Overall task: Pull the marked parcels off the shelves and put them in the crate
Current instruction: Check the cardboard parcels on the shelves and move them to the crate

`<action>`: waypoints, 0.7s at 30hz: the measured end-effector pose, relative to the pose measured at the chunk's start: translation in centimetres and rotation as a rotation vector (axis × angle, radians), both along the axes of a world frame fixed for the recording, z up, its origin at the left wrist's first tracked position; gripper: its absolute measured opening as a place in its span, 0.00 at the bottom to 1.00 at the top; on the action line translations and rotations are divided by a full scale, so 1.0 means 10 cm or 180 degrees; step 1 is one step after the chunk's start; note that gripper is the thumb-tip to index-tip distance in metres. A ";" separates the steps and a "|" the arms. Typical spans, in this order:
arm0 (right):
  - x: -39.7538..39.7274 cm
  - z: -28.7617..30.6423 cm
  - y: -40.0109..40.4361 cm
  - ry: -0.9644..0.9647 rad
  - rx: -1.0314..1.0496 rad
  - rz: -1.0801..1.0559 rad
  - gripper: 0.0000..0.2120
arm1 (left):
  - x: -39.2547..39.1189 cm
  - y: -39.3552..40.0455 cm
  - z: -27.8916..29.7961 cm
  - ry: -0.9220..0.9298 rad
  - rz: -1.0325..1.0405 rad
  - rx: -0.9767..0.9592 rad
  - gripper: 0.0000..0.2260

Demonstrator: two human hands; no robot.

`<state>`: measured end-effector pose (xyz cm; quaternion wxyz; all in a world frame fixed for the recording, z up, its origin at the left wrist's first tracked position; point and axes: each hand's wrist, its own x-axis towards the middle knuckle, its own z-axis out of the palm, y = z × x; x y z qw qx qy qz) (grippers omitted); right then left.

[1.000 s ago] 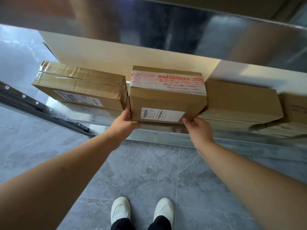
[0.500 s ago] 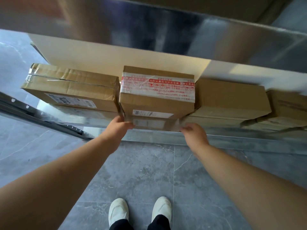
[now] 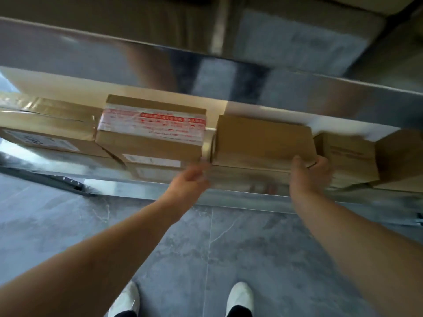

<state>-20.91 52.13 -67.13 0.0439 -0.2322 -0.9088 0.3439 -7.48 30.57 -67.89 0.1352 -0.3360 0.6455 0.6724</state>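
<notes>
Shelf (image 3: 240, 197): steel, parcels in a row.
Right hand (image 3: 309, 175): gripping plain parcel (image 3: 263, 138) corner.
Left hand (image 3: 190, 181): loosely curled, blurred, holding nothing.

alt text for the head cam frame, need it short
Seen from above, the right hand grips the front right corner of a plain cardboard parcel on a metal shelf, while the left hand reaches toward its left end, beside a red-taped parcel.

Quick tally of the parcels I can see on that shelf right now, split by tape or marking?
Brown cardboard box with red-printed tape: 1
Brown cardboard box with clear glossy tape: 1
Plain brown cardboard boxes: 3
Total: 5
</notes>
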 end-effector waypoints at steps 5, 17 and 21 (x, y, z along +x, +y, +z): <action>-0.32 0.10 0.39 -0.0474 -0.0186 0.0812 0.16 | -0.39 0.45 0.07 0.0071 0.0110 -0.0143 0.33; -0.55 -0.05 0.65 -0.1131 -0.0631 0.1283 0.14 | -0.84 0.54 -0.03 -0.0098 0.0676 -0.0689 0.19; -0.54 -0.06 0.70 -0.1117 -0.0823 0.1350 0.16 | -0.79 0.52 -0.07 0.0029 0.0744 -0.0660 0.18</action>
